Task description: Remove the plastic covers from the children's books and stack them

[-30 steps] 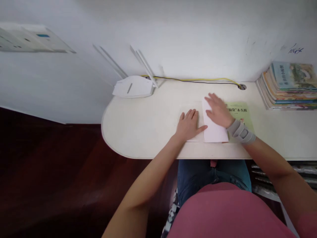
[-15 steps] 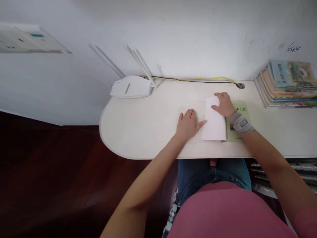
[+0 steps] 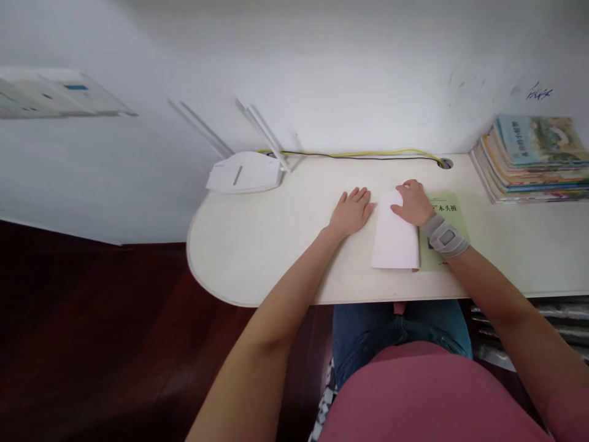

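A green book (image 3: 448, 215) with dark characters on its cover lies on the white desk (image 3: 248, 245). Over its left part is a white sheet or flap (image 3: 396, 239), its lower right corner a little raised. My right hand (image 3: 413, 202), with a grey wrist band, has its thumb and fingers closed on the upper edge of this white sheet. Just left of the sheet, my left hand (image 3: 352, 212) lies palm down with fingers spread; whether clear film is under it cannot be made out.
A white router (image 3: 246, 172) with upright antennas stands at the back left. Yellow and black cables (image 3: 368, 155) run along the wall to a hole (image 3: 445, 163). Stacked books (image 3: 529, 159) sit at the back right.
My left hand has slid slightly up on the desk, its fingers more spread. The right hand keeps its hold on the white sheet. The view has shifted a little.
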`<state>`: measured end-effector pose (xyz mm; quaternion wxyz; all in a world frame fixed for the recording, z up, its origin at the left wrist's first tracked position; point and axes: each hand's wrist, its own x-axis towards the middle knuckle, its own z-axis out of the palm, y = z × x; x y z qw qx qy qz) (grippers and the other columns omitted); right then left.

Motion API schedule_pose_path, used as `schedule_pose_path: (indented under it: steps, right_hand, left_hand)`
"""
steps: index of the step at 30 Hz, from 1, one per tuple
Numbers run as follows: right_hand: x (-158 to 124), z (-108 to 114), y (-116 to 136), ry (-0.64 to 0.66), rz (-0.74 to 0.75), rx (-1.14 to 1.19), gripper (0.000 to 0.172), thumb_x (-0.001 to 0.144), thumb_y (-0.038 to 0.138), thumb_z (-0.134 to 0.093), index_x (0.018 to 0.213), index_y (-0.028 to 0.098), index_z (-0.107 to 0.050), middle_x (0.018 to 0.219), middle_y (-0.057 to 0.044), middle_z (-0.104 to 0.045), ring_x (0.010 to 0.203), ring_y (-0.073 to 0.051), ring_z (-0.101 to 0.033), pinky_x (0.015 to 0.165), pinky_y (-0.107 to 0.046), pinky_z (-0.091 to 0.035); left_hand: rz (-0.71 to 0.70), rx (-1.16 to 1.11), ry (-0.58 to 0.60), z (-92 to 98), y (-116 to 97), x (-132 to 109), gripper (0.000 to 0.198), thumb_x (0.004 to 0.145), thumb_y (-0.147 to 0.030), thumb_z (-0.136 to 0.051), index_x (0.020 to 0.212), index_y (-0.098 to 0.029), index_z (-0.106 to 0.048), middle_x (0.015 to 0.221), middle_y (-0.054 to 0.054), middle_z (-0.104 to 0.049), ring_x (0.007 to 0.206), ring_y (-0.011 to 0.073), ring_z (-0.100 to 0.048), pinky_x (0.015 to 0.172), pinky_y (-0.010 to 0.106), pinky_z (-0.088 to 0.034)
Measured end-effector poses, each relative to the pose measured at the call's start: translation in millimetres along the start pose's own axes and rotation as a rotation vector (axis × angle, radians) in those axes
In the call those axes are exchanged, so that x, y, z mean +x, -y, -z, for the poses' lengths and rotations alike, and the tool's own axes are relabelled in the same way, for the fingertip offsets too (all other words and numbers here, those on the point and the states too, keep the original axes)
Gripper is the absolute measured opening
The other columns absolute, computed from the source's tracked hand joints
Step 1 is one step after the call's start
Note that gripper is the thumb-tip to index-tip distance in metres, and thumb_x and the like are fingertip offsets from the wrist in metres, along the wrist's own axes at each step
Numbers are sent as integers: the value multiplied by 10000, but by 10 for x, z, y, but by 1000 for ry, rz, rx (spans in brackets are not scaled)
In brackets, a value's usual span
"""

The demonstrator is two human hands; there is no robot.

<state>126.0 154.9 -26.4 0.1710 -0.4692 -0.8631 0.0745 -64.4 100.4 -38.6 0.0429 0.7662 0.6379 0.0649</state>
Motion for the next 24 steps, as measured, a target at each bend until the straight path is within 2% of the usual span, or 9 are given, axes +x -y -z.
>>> schedule_pose_path:
  steps: [5,19,24]
  right_hand:
    - [17,-33,34,8,13,-35,348,725,281,-600,1013,89,-634,1168,-202,-486,1095,-351,-432,960,-487,-382]
    - [15,-28,-72,75,129,-83,338,732,322,-586,956,80,-658,1110,-209,-494,1069,-351,-409,949,-501,-368]
    - [1,13,-65,128,117,-114,362,745,334,-599,955,47,-668,1071,-214,-503,1065,-340,-404,943,-480,-366]
  left_hand:
    - [19,-22,-52,-65,22,-31,578,972,-412,-150,1406,-111,-385,1494,103,-368,1394,243,-291,1132,448,-227]
    - [42,-47,-45,-9,-27,-28,565,976,-400,-180,1388,-83,-403,1482,121,-384,1386,255,-305,1129,440,-231]
    - [44,-59,-40,-9,-23,-21,564,975,-402,-193,1389,-79,-399,1485,125,-379,1387,260,-300,1131,438,-223]
